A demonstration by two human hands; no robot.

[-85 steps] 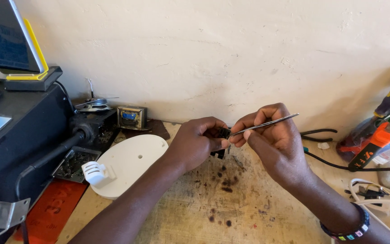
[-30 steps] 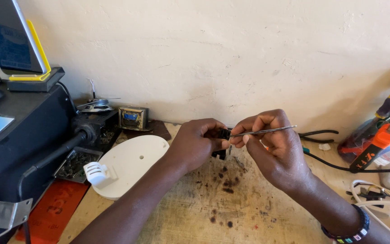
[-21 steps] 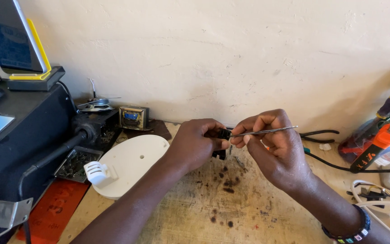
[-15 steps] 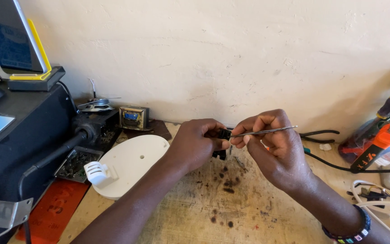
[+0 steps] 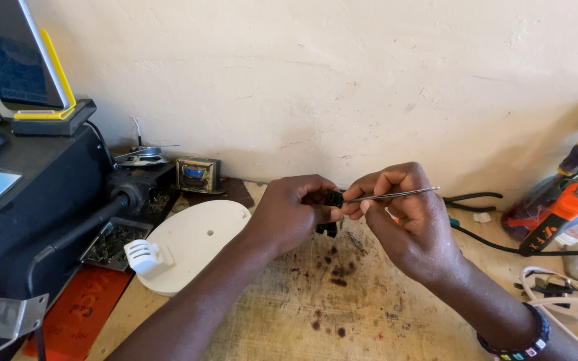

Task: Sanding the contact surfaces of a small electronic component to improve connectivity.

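My left hand is closed around a small black part held just above the workbench. My right hand pinches a thin metal tool, like tweezers or a fine probe, with its tip against the black part. The tool's far end points right and slightly up. Both hands meet near the bench's middle, close to the wall. Most of the black part is hidden by my fingers.
A white oval plastic cover with a clip lies to the left. A black machine and a small transformer stand further left. Pliers, an orange-handled tool, black cable and white wires lie at the right. The bench is stained.
The hands have stayed nearly in place. The metal tool has tilted from steeply up-right to nearly level, with its tip still at the black part.
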